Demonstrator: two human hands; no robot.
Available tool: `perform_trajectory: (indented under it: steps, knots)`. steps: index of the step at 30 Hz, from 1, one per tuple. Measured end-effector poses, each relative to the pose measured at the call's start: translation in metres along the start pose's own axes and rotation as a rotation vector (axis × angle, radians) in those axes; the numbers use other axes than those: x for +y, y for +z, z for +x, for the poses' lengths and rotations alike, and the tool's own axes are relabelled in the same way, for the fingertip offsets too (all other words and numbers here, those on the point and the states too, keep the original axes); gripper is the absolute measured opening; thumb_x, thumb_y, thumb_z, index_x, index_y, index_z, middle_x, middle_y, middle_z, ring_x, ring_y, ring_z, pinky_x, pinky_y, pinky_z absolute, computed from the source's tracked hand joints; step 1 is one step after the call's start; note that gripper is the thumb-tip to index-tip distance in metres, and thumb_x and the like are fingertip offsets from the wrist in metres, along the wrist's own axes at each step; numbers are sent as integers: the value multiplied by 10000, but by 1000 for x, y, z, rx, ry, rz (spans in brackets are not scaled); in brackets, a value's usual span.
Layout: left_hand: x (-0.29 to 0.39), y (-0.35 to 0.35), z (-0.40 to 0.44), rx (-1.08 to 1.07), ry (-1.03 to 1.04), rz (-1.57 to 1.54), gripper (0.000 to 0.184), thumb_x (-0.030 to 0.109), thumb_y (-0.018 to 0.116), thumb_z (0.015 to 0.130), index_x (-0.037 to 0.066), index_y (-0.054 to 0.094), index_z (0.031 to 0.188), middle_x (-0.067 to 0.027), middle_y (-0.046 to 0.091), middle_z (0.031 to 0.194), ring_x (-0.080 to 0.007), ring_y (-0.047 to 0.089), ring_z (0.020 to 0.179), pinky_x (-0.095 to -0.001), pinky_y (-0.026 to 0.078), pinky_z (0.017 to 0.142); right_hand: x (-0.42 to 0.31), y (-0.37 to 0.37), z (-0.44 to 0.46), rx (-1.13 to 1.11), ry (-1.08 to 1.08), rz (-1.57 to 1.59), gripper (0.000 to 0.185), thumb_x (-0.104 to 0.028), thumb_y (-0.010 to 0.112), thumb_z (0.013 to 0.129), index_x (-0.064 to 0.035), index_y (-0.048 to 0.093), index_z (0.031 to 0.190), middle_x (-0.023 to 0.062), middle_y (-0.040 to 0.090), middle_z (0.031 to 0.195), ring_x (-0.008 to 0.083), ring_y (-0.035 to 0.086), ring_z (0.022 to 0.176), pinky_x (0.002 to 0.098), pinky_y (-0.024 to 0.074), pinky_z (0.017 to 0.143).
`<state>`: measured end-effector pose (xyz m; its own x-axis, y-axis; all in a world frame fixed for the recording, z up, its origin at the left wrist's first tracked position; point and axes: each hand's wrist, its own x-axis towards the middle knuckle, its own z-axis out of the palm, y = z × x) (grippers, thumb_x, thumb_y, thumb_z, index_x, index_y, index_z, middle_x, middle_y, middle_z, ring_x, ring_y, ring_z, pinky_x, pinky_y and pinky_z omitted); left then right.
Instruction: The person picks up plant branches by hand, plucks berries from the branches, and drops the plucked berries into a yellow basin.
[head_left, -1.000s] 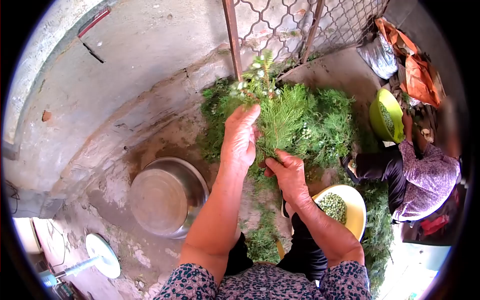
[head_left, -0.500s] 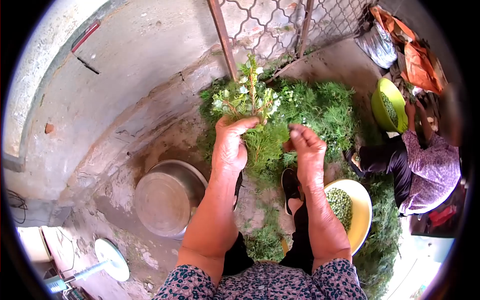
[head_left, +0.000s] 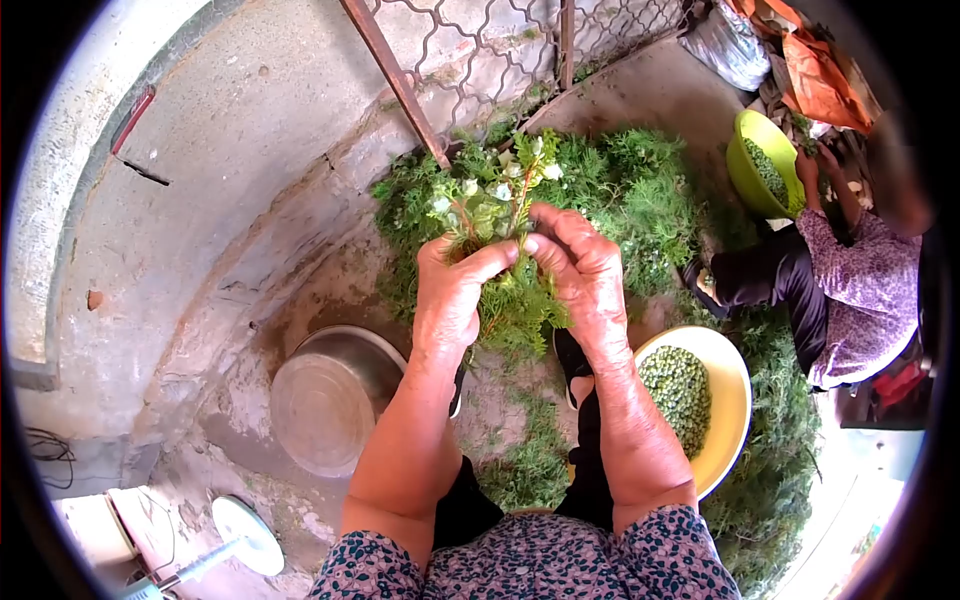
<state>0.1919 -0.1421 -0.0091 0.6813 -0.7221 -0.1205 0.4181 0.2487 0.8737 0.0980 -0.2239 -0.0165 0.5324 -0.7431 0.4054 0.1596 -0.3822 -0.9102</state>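
My left hand point(head_left: 445, 295) is closed around the stem of an evergreen sprig point(head_left: 497, 190) that carries pale green, knobbly cones. The sprig points up and away from me, with feathery leaves hanging below the grip. My right hand point(head_left: 588, 275) meets it from the right, thumb and fingers pinching at the sprig beside my left thumb. Exactly what those fingertips grip is partly hidden. Below my right forearm stands a yellow basin point(head_left: 732, 400) holding many small green cones point(head_left: 675, 393). Cut evergreen branches point(head_left: 640, 195) lie heaped beyond my hands.
An overturned metal pot point(head_left: 325, 410) rests on the ground at left, near the wall point(head_left: 230, 180). At right, another person point(head_left: 865, 285) sits with hands by a lime-green basin point(head_left: 742, 180) of cones. A metal lattice point(head_left: 480, 60) stands at the back. More greenery point(head_left: 765, 470) lies at lower right.
My right hand has moved up and left, from apart to touching the sprig. My left hand keeps its hold. The whole view has shifted slightly.
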Motion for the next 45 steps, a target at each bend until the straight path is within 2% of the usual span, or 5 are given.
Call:
perform_trajectory:
  steps: [11, 19, 29, 35, 45]
  knots:
    - [-15, 0, 5, -103, -9, -47, 90, -2, 643, 713, 4, 631, 802, 3, 599, 715, -67, 501, 611, -220, 388, 575, -2, -10, 0, -16, 600, 561, 87, -56, 571, 831, -19, 578, 909, 4, 561, 660, 73, 474, 507, 208, 399, 477]
    - [-15, 1, 6, -90, -32, -70, 104, 5, 657, 731, 8, 635, 833, -15, 617, 739, -84, 530, 621, -231, 415, 585, 10, -13, 2, 49, 602, 1013, 116, -116, 558, 855, -26, 550, 928, 40, 557, 714, 116, 509, 549, 228, 423, 501]
    - [-15, -1, 10, 14, 36, 51, 109, 9, 651, 743, 15, 644, 852, -21, 624, 778, -78, 544, 651, -232, 429, 614, 2, -18, 7, 77, 495, 666, 145, -47, 630, 790, -46, 557, 915, 34, 568, 772, 103, 532, 601, 225, 425, 506]
    - [-17, 1, 9, 4, 36, 106, 94, -2, 638, 729, 11, 632, 821, 6, 586, 687, -61, 510, 584, -208, 398, 503, -2, -6, 7, -56, -62, -291, 243, -1, 605, 770, -50, 617, 1008, 127, 608, 843, 226, 581, 719, 287, 467, 646]
    - [-18, 0, 8, -44, 24, 237, 60, 60, 656, 734, 14, 637, 768, 27, 555, 623, -43, 471, 524, -203, 371, 468, 4, -7, 5, -87, 28, -171, 155, -24, 591, 794, -2, 601, 948, 133, 622, 857, 237, 607, 784, 296, 472, 703]
